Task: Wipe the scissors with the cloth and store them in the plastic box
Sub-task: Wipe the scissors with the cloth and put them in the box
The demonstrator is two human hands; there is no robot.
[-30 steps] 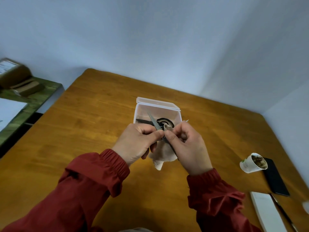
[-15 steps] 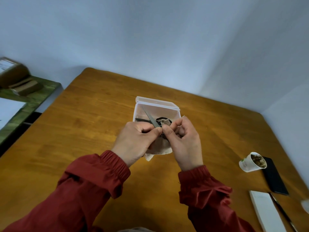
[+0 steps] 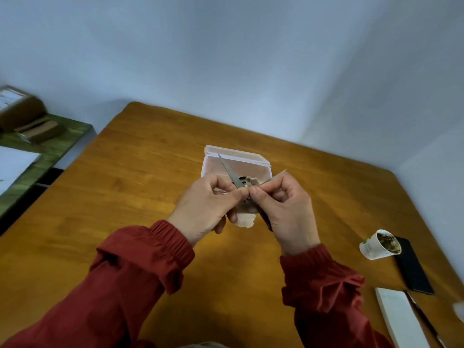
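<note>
Wiping in hand: right hand [image 3: 286, 209] curls round the scissors [image 3: 228, 170], blades splayed to bare both edges; left hand [image 3: 206, 204] pinches the cloth [image 3: 247, 219] near the pivot. Plastic box [image 3: 241, 156] sits open just beyond, ready for stowing.

Red jacket sleeves [image 3: 140, 267], elastic gathered cuffs; hands [image 3: 203, 209] bare.

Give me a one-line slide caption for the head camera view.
Left hand and right hand wipe open scissors with a cloth near the open plastic box on a wooden table.
</note>
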